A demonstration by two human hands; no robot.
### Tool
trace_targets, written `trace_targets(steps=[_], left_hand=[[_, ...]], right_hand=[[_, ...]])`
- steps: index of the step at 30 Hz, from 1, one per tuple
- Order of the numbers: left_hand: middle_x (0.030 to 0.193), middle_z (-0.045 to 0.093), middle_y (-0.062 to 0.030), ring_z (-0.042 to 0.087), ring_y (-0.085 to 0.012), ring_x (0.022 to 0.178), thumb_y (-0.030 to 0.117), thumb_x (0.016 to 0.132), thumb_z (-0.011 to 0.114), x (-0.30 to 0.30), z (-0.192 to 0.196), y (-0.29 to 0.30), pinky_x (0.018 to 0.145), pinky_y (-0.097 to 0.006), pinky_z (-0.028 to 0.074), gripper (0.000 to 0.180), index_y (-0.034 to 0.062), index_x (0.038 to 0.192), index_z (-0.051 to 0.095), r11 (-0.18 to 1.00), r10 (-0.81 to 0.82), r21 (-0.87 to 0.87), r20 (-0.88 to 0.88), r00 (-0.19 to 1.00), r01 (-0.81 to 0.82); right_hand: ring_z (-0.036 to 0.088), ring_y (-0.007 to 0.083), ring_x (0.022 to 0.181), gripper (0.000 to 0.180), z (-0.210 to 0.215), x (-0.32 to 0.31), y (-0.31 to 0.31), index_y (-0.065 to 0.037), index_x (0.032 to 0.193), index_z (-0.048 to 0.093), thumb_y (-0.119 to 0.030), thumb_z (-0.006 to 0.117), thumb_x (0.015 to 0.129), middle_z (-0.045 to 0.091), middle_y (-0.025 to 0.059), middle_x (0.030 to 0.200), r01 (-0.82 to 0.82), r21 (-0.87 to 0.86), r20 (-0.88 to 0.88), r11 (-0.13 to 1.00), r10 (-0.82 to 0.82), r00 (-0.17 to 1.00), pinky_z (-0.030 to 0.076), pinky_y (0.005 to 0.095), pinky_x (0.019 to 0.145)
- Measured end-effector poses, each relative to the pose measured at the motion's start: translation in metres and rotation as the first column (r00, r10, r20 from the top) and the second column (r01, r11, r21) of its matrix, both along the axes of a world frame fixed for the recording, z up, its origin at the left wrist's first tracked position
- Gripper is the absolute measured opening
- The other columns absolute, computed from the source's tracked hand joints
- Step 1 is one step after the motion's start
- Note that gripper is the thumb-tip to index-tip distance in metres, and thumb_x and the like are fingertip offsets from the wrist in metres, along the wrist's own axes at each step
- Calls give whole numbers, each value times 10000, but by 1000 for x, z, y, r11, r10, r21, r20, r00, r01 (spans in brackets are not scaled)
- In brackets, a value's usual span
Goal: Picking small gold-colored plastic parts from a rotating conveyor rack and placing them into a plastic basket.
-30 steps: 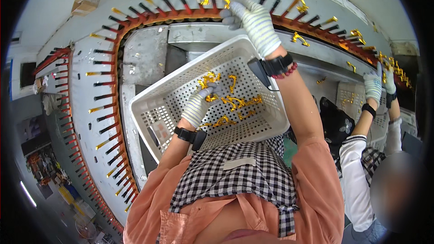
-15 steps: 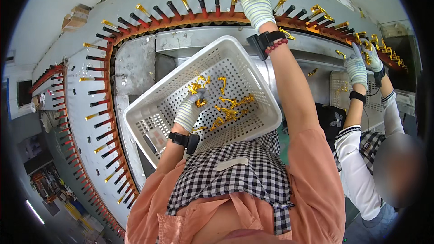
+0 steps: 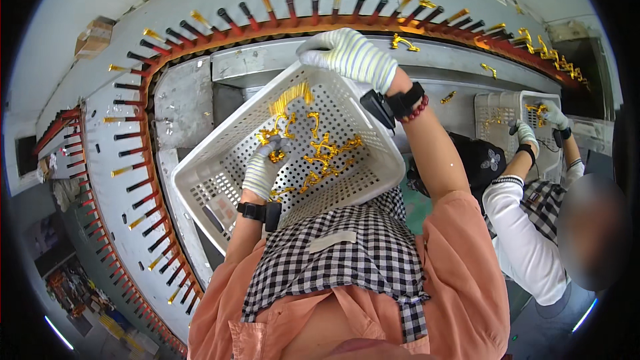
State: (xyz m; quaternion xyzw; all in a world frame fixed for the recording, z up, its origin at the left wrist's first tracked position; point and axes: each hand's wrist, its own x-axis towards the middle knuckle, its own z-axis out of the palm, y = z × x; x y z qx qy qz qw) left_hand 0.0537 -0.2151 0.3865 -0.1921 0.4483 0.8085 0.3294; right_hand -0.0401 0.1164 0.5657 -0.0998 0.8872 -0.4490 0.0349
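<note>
My left hand [image 3: 260, 172], in a striped knit glove, is down inside a white perforated plastic basket [image 3: 389, 168]. Its fingers are closed on shiny gold curved fittings [image 3: 267, 137]. Several more gold fittings [image 3: 325, 152] lie scattered on the basket floor. My right hand [image 3: 357, 59], gloved the same way, is over the basket's far rim with fingers stretched out and nothing in them. Below it, inside the basket, a gold fitting [image 3: 292, 98] shows as a streaked blur, apart from the glove.
A curved conveyor [image 3: 155, 80] with red and black upright posts [image 3: 290, 12], some gold-topped, runs around the far and left sides. Single gold fittings [image 3: 404, 43] lie on the metal ledge. At right, a co-worker's gloved hands [image 3: 527, 135] are at another white basket [image 3: 481, 150].
My right hand has come back from the conveyor posts to the basket and let go of a gold fitting. My left hand stays in the basket. The co-worker's hands moved from the conveyor to their basket.
</note>
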Motion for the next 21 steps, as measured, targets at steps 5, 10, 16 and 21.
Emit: trace_targets(steps=[5,10,16,21], left_hand=[[1180,688,-123,633,-253,1087,176,934,658,-4,-15,-12,1064,-501,466,342,34,1244,637,1000,14,23,38,999,-15],[1156,694,-119,643,-236,1079,169,940,645,3,-11,2,1061,-493,472,323,36,1234,636,1000,-2,17,53,999,2],[1156,688,-142,648,-247,1085,146,947,650,9,3,22,1060,-517,492,338,-2,1250,619,998,-55,14,29,998,55],[1150,679,-146,635,-253,1092,135,962,647,18,4,21,1041,-492,503,327,-11,1253,615,999,-41,5,63,997,41]], right_hand=[[716,367,935,352,-6,-6,70,-101,1204,737,-273,685,902,739,209,984,743,-27,-613,668,-599,516,557,431,903],[726,371,919,363,-19,-22,112,-83,1232,726,-270,652,929,749,208,1030,751,242,-580,615,-529,620,561,420,877],[753,290,897,352,-27,-47,86,-42,1195,739,-278,652,949,783,163,971,633,-139,-98,761,-647,756,582,362,840],[732,166,816,304,-19,-56,50,0,1146,739,-241,686,969,786,100,946,613,-517,287,597,-554,782,582,297,749]])
